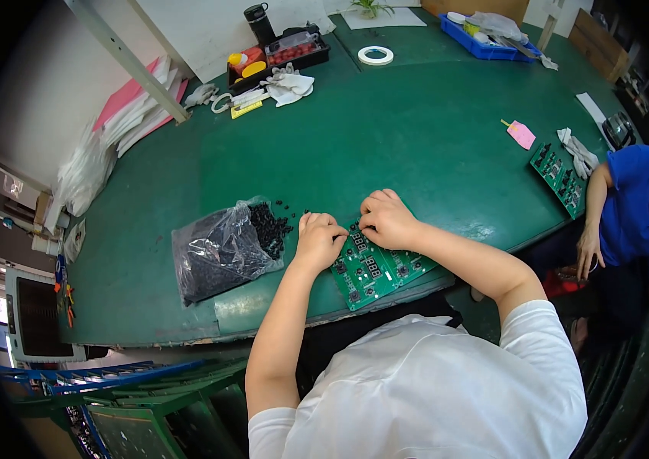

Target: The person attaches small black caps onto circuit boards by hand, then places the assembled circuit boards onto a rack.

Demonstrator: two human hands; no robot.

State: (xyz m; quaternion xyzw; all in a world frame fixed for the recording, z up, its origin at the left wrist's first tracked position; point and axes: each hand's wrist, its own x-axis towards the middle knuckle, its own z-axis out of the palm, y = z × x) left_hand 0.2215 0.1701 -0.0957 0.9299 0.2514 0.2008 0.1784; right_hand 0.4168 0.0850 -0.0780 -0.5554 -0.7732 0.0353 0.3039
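Observation:
A green circuit board (383,277) with digit displays and several black parts lies at the table's near edge. My right hand (388,221) bends over its far edge, fingers curled and pinched together. At the board's far left corner is my left hand (318,242), its fingers also closed. Whatever either hand pinches is hidden or too small to name. Left of my left hand, a clear plastic bag (221,256) lies on its side. Small black parts (269,229) spill from its mouth, with a few loose on the table.
The green table (278,153) also holds a black tray (313,55), gloves (288,86), a tape roll (375,55) and a blue bin (485,44). At right, a person in blue (634,206) sits near another circuit board (560,180).

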